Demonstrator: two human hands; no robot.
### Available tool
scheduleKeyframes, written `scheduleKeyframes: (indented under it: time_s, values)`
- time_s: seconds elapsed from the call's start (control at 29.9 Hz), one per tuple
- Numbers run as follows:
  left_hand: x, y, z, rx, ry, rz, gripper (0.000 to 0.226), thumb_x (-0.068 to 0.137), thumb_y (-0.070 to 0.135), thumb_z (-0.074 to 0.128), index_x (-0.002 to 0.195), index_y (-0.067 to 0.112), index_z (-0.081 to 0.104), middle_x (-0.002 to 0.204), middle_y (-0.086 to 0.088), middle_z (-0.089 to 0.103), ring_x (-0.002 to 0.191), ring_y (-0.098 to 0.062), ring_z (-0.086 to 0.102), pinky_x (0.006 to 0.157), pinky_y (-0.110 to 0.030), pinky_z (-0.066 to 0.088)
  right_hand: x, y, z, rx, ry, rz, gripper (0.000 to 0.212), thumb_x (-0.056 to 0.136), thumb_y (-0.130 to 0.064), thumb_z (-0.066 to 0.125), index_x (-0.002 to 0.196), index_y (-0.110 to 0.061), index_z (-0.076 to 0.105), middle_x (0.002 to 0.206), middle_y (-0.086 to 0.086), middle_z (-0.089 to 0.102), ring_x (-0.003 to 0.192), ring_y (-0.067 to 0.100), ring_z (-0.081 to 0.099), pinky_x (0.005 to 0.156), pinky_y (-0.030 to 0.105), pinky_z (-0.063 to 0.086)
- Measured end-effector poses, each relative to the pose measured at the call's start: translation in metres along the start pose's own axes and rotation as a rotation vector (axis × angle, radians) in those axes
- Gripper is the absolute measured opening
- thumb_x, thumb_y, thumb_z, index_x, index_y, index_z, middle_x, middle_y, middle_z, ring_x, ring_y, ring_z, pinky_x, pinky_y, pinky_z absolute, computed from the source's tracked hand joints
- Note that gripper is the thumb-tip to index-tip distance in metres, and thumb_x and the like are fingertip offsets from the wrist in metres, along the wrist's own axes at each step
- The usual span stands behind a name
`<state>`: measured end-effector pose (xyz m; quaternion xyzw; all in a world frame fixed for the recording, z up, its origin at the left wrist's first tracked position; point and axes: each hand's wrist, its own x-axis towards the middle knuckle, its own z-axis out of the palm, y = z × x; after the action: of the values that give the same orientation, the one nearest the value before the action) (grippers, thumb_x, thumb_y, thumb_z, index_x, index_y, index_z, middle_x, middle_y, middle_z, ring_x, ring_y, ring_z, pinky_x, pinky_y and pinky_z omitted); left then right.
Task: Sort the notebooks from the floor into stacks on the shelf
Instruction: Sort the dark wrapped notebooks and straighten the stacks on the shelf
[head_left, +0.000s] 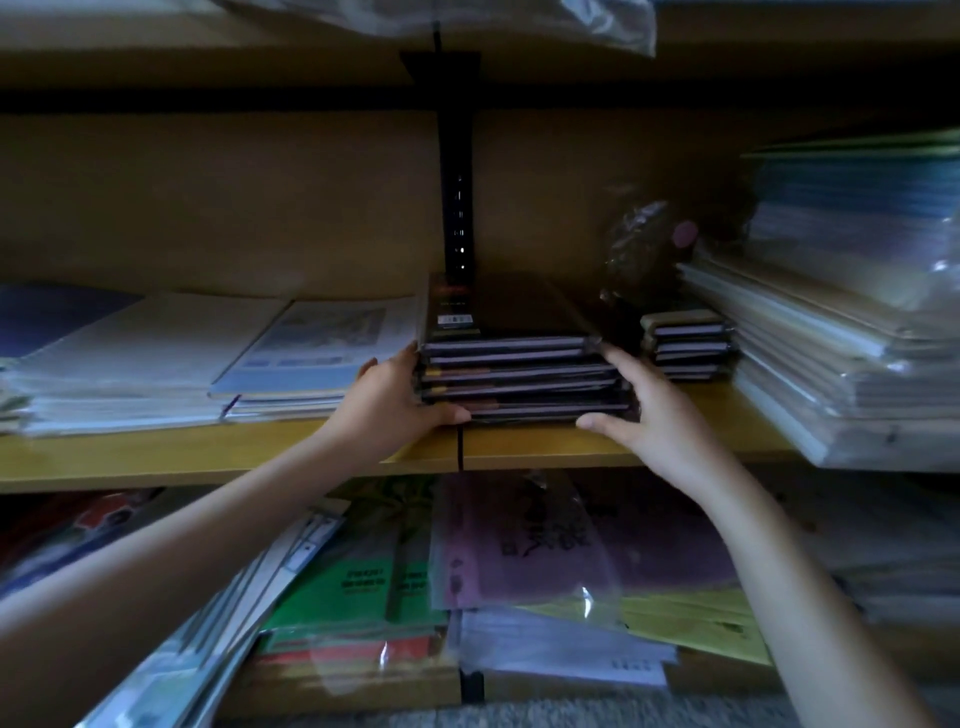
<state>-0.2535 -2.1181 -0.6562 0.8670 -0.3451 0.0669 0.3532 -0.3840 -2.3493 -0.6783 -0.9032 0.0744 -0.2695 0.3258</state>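
Observation:
A stack of several black notebooks (519, 374) rests on the wooden shelf (260, 452), in the middle, in front of a black upright post (457, 208). My left hand (395, 400) presses against the stack's left side, thumb under its front edge. On the stack's right side lies my right hand (649, 415), fingers up along the edge and thumb at the bottom front corner. Both hands grip the stack between them. A smaller stack of small dark notebooks (685, 345) stands just to its right.
Flat piles of white and blue booklets (208, 358) fill the shelf's left part. Plastic-wrapped paper stacks (841, 353) crowd the right. A dark wrapped bundle (644, 249) sits behind the small stack. Green, purple and yellow folders (467, 561) lie on the lower shelf.

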Motion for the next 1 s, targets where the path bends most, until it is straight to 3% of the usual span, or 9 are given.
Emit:
scheduleKeyframes:
  time_s: [0.13,0.23,0.3,0.5,0.64,0.74,1.0]
  values:
    - [0.002,0.001,-0.001,0.008,0.017,-0.005,0.063,0.070,0.040,0.078,0.123,0.027,0.048,0.117,0.004,0.064,0.110,-0.018,0.058,0.101,-0.045,0.041,0.002,-0.003,0.002,0.037,0.133,0.025,0.064,0.077,-0.026,0.075,0.135,-0.030,0.047,0.132,-0.004,0.055,0.122,0.014,0.051,0.098,0.026,0.043]
    - [0.002,0.004,0.000,0.082,0.049,-0.012,0.062,0.073,0.039,0.076,0.125,0.024,0.048,0.118,0.002,0.064,0.107,-0.020,0.059,0.091,-0.035,0.047,0.004,-0.006,0.003,-0.017,0.162,0.058,0.059,0.074,-0.028,0.077,0.128,-0.027,0.052,0.122,-0.003,0.060,0.113,0.016,0.056,0.083,0.022,0.042]
    - [0.001,0.006,0.001,0.158,0.088,-0.004,0.061,0.075,0.040,0.074,0.127,0.024,0.048,0.118,0.000,0.064,0.107,-0.023,0.059,0.084,-0.032,0.048,0.006,-0.006,0.004,-0.048,0.191,0.070,0.055,0.072,-0.031,0.078,0.121,-0.026,0.053,0.118,-0.003,0.061,0.108,0.017,0.058,0.078,0.023,0.040]
    - [0.000,0.005,0.000,0.162,0.108,-0.043,0.067,0.069,0.045,0.077,0.127,0.026,0.049,0.118,0.000,0.064,0.106,-0.022,0.060,0.086,-0.039,0.052,0.007,-0.009,0.009,-0.104,0.240,0.072,0.052,0.072,-0.034,0.078,0.116,-0.024,0.051,0.119,-0.002,0.059,0.107,0.019,0.056,0.074,0.026,0.039]
    - [0.002,0.007,-0.005,0.184,-0.024,-0.036,0.078,0.067,0.043,0.079,0.132,0.025,0.041,0.125,-0.002,0.059,0.111,-0.022,0.056,0.090,-0.034,0.048,0.005,-0.005,0.004,-0.178,0.152,0.042,0.064,0.070,-0.037,0.079,0.122,-0.026,0.045,0.128,-0.002,0.053,0.110,0.020,0.056,0.078,0.026,0.043]
    - [0.001,0.006,-0.009,0.244,-0.089,-0.012,0.087,0.069,0.041,0.079,0.140,0.026,0.031,0.132,-0.002,0.054,0.119,-0.024,0.051,0.097,-0.039,0.045,0.001,-0.002,0.001,-0.162,0.097,0.035,0.070,0.070,-0.035,0.080,0.128,-0.030,0.040,0.132,-0.003,0.049,0.115,0.018,0.054,0.082,0.024,0.042]
    - [0.005,0.005,-0.003,0.254,0.010,-0.012,0.072,0.070,0.032,0.080,0.132,0.027,0.044,0.123,0.000,0.061,0.111,-0.023,0.056,0.083,-0.033,0.047,0.000,-0.002,0.011,-0.264,0.236,0.010,0.064,0.072,-0.036,0.077,0.126,-0.023,0.044,0.127,-0.001,0.054,0.109,0.019,0.058,0.076,0.022,0.040]
